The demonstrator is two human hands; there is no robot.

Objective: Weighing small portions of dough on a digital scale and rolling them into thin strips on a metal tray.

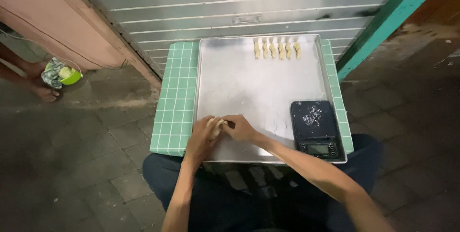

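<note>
head view: both hands (221, 133) clenched on soft pale dough lump (218, 127) over smooth metal tray (249, 83)

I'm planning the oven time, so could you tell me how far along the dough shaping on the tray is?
Done: five twisted dough pieces lie in a row at the far edge of the metal tray. In hand: the left hand and right hand work a dough lump. Left: most of the tray is bare.

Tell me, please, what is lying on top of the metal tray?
On the tray lie a row of dough pieces at the far edge and a black scale dusted with flour. The left hand and right hand cover most of a dough lump.
</note>
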